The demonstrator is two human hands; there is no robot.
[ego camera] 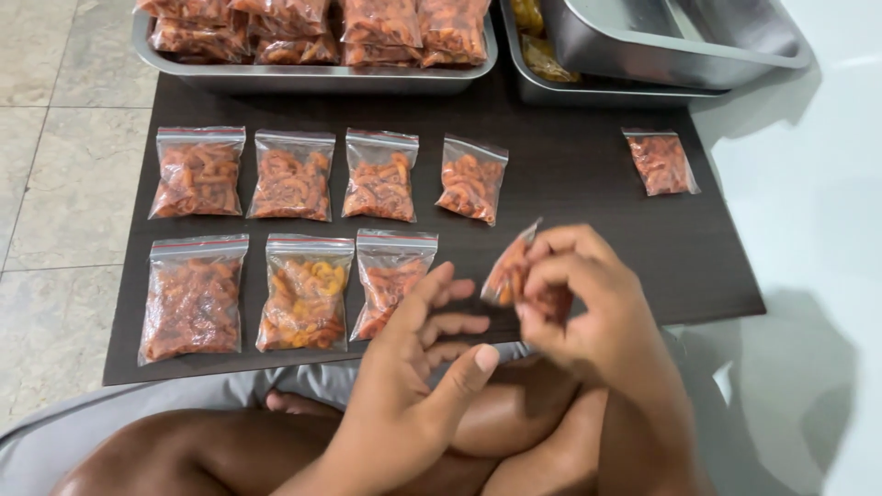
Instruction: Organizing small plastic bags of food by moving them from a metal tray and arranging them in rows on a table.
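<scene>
Fingers [551,276] of my right hand [588,312] pinch a small clear bag of orange-red snack pieces [508,273], held tilted above the near edge of the dark board [588,193], its sealed top pointing up and away from me. My left hand [418,358] hovers just beside it, fingers spread and loose, gripping nothing; it looks placed to steady or take the bag, though that is my own reading.

Seven filled bags lie flat on the board in two rows, four behind [292,174] and three in front [303,292], spaced apart so none overlaps, likely to keep them easy to count. One more bag [661,163] lies alone, well apart on the right.

Beyond the rows, a steel tray [312,78] holds a heap of packed bags, and a second steel tray [661,41] sits tilted inside another beside it. I sit cross-legged on the tiled floor [55,184], knees just under the board's near edge.
</scene>
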